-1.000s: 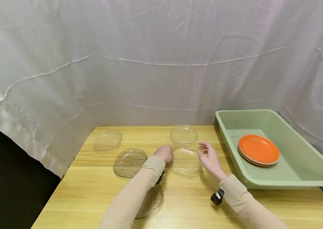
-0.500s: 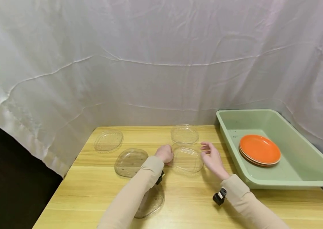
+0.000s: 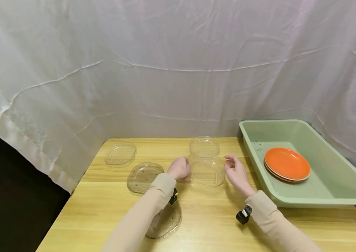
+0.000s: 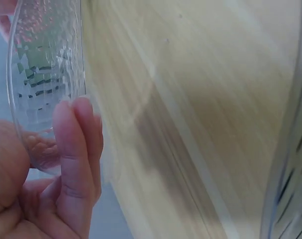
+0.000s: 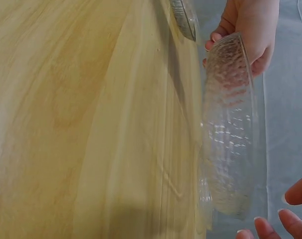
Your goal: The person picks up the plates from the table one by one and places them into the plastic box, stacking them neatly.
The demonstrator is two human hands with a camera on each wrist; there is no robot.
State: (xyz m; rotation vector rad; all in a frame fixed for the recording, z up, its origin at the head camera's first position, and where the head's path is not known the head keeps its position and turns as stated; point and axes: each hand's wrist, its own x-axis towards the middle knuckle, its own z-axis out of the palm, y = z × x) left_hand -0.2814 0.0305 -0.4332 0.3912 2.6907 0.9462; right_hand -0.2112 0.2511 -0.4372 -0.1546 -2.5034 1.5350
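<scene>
The clear, rounded, glass-like dish (image 3: 207,173) over the yellow wooden table (image 3: 212,224) could be tipped against the clear oval dish (image 3: 204,145) behind it, being pinched only at its left edge by the left hand (image 3: 179,168) while nothing is held by the loosely parted right hand (image 3: 237,174) alongside.

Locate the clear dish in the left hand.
In the head view, the clear dish is right of centre, between the left hand and the right hand, left of the green tub.

Dish (image 3: 207,173) before a second dish (image 3: 204,146), left of a basin (image 3: 326,201) with plates (image 3: 287,163) inside.
</scene>
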